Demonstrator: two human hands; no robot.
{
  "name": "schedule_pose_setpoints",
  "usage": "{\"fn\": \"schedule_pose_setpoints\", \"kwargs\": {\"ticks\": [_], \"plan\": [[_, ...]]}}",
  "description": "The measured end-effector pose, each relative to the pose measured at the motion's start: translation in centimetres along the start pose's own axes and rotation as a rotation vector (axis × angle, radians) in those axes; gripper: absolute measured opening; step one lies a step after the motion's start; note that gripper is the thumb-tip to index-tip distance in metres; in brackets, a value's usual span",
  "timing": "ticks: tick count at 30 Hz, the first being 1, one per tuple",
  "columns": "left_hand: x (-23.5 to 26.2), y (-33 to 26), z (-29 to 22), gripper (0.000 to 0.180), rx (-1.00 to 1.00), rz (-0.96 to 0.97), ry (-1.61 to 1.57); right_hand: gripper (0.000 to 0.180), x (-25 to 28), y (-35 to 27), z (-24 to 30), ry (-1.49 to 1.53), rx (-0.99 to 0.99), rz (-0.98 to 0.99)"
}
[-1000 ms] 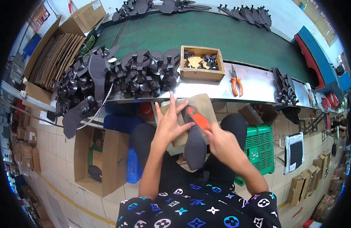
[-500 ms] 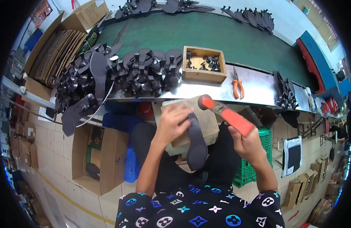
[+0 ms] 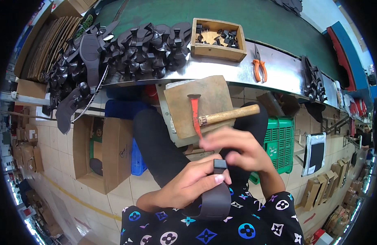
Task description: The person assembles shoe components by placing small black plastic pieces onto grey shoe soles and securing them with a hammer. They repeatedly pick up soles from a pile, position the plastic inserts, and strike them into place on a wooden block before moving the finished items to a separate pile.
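Note:
A dark grey shoe sole (image 3: 215,204) is in my left hand (image 3: 190,179), whose fingers wrap round its heel end close to my shirt. The small square heel tip (image 3: 220,164) points up between thumb and fingers. Just above and to the right hovers my right hand (image 3: 241,149), slightly blurred, its fingers stretched out and its thumb apart, with nothing seen in it. A hammer (image 3: 229,114) with a red head and a wooden handle lies on the tan padded board (image 3: 180,110) between my knees. Its red end reaches close to my right fingertips.
Across the metal bench edge stand a pile of heeled soles (image 3: 151,49), a wooden box of small black pieces (image 3: 219,51) and orange-handled pliers (image 3: 260,69). More soles (image 3: 313,79) lie at right. A cardboard box (image 3: 102,155) and a green crate (image 3: 280,145) flank my legs.
The hammer has left my right hand and now lies on the board. My left hand has drawn the sole off the board toward my body, and my right hand has come in beside it.

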State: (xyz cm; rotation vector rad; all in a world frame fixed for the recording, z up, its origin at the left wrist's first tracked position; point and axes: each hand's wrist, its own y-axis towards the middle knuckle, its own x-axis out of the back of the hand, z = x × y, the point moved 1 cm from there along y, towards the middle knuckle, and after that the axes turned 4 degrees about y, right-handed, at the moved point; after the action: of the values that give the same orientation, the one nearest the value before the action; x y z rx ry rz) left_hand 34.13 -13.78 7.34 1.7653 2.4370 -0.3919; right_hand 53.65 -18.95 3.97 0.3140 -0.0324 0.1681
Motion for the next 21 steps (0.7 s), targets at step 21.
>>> {"fn": "schedule_pose_setpoints", "kwargs": {"ticks": [21], "plan": [[-1.6, 0.5, 0.1, 0.023, -0.352, 0.175, 0.293, 0.027, -2.0, -1.8, 4.7, 0.076, 0.047, 0.015]]}}
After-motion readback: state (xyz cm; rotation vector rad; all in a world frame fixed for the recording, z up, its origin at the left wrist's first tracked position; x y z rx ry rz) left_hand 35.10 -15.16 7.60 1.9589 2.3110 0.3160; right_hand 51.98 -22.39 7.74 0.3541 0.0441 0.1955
